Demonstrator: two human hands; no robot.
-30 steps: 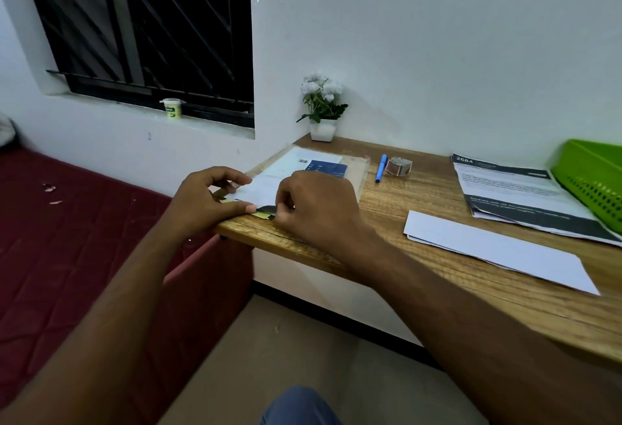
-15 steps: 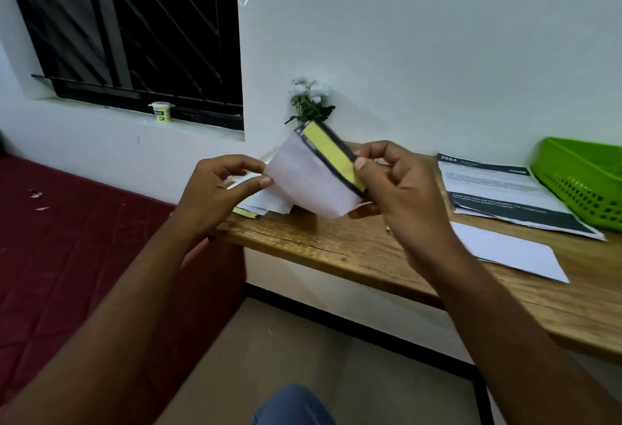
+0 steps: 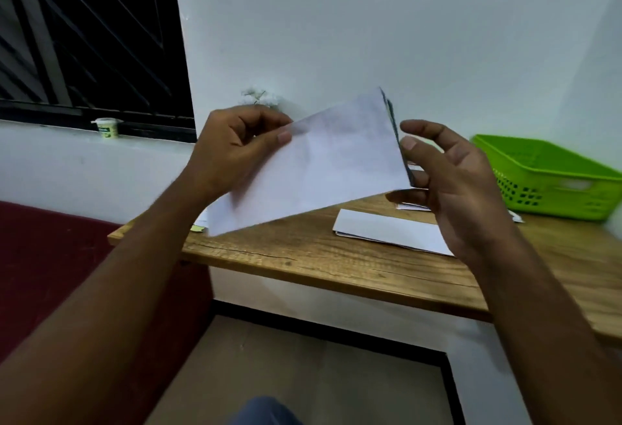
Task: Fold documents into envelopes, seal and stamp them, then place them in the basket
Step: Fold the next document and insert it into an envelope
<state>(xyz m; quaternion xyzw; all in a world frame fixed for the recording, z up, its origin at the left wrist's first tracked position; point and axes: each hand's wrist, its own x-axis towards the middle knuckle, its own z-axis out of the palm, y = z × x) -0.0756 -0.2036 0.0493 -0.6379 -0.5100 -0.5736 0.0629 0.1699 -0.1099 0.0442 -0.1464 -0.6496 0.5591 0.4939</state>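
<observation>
A white envelope [image 3: 323, 162] is held up above the wooden desk [image 3: 336, 256], tilted with its right end higher. My left hand [image 3: 235, 148] pinches its left end between thumb and fingers. My right hand [image 3: 451, 182] is at its right edge with fingers spread and loosely bent, the thumb tip touching the edge; a dark inner rim shows there. A second white envelope [image 3: 387, 231] lies flat on the desk below. The green plastic basket [image 3: 545, 175] stands at the desk's right end.
White papers [image 3: 412, 205] peek out behind my right hand. A white flower plant [image 3: 259, 99] stands by the wall, mostly hidden by my left hand. A small tub [image 3: 107, 127] sits on the window sill. A red mattress [image 3: 50, 256] lies left of the desk.
The envelope was lifted off the desk and turned so its plain white side faces me. My right hand has loosened from a pinch to an open touch at the right edge.
</observation>
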